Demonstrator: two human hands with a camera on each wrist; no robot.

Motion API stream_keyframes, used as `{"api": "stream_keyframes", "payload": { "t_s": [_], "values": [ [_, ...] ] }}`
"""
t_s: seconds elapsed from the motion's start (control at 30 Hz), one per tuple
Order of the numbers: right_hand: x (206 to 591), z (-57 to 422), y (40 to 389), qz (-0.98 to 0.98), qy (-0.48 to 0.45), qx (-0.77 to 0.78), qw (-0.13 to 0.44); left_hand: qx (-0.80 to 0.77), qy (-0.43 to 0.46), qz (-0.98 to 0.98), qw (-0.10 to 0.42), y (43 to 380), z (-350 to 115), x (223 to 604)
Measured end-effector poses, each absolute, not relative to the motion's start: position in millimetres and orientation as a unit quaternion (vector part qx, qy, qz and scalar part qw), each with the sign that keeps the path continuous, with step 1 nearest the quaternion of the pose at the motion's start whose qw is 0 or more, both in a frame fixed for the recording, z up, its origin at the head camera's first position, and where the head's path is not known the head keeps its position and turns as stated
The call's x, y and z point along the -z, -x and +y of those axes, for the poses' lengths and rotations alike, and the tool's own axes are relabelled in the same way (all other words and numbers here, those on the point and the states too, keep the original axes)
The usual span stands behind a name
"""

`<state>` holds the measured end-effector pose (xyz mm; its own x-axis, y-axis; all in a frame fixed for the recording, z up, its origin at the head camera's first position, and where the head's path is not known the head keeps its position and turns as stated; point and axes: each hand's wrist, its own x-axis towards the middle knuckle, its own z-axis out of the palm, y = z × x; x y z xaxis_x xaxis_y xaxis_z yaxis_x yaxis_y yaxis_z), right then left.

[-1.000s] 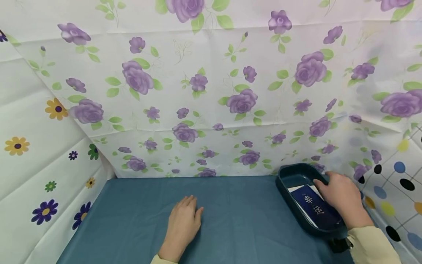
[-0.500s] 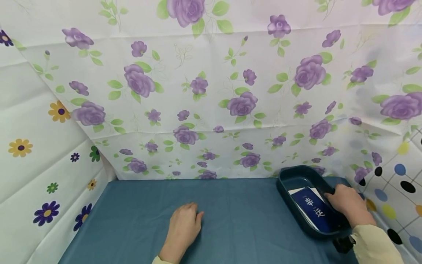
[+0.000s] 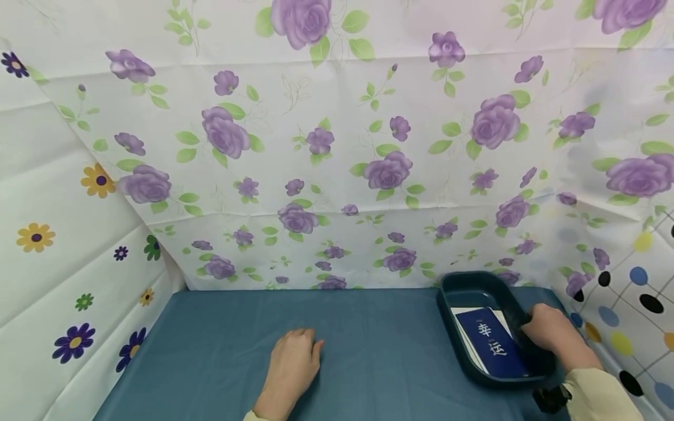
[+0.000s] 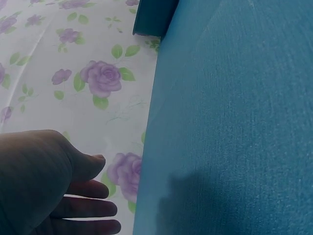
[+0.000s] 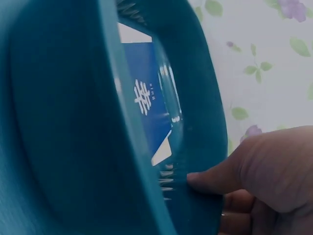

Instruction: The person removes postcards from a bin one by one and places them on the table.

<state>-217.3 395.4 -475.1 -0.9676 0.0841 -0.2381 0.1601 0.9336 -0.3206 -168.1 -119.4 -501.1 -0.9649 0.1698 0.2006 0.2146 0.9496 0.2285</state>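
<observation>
The person's left hand lies flat and spread on the blue-green tablecloth, and it has not moved. The right hand has slid back from over the dark blue card with white letters and now grips the near right rim of the dark teal plastic tray. The thumb is inside the rim. The card lies in the tray by the flowered back wall. The tray has turned a little, so the hand seems to be moving the whole tray.
</observation>
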Motion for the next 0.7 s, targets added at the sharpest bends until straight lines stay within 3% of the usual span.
{"api": "stream_keyframes", "payload": {
  "t_s": [0.4, 0.7],
  "values": [
    [478, 353, 208, 0.973, -0.027, 0.218, 0.07, 0.121, 0.07, -0.986, 0.086, 169, -118, 494],
    [483, 325, 207, 0.97, -0.027, 0.228, 0.077, 0.096, 0.083, -0.982, 0.138, 169, -103, 483]
  ]
}}
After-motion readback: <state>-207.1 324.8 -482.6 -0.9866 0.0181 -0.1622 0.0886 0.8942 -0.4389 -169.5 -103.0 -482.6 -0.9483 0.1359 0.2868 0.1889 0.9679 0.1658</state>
